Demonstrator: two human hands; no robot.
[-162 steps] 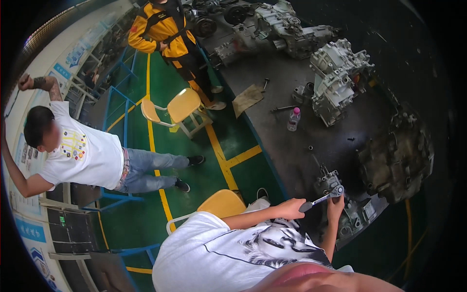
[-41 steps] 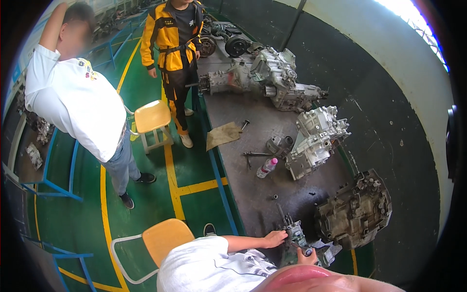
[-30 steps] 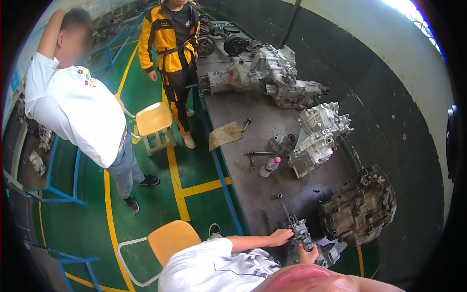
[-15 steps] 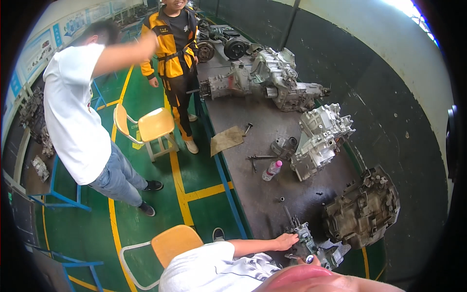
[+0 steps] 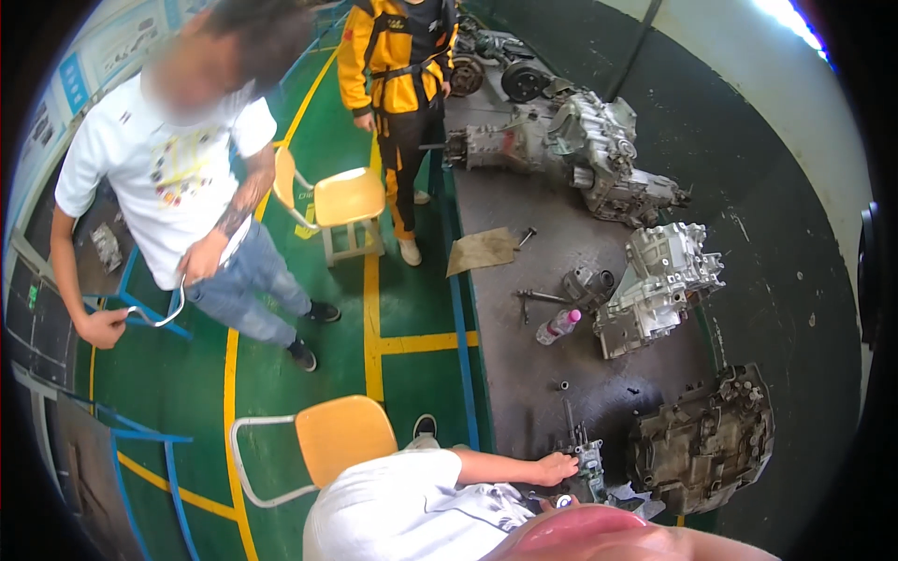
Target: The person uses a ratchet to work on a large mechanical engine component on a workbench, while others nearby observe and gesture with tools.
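At the lower middle, my left hand (image 5: 558,467) reaches in from a white sleeve, its fingers bent over the near edge of a small grey-green metal gearbox part (image 5: 589,465). A thin rod (image 5: 569,418) stands out from the part's far side. My right hand does not show; a large blurred skin-coloured shape hides the area below the part. A small round metal end (image 5: 561,502) shows beside that shape. Right of the part sits a dirty brown gearbox housing (image 5: 702,449).
Farther along the dark workbench (image 5: 510,374) stand a pink-capped bottle (image 5: 558,326), a silver gearbox case (image 5: 659,290), larger transmissions (image 5: 599,140) and a brown cloth (image 5: 482,251). Chairs (image 5: 346,435) stand on the green floor. A person in white (image 5: 187,178) holds a bent silver bar (image 5: 168,315); another wears yellow-black (image 5: 398,65).
The view has swung, shifting the scene rightward. The person in white has lowered a raised arm and now shows a bent bar in both hands. My left hand stays at the gearbox part.
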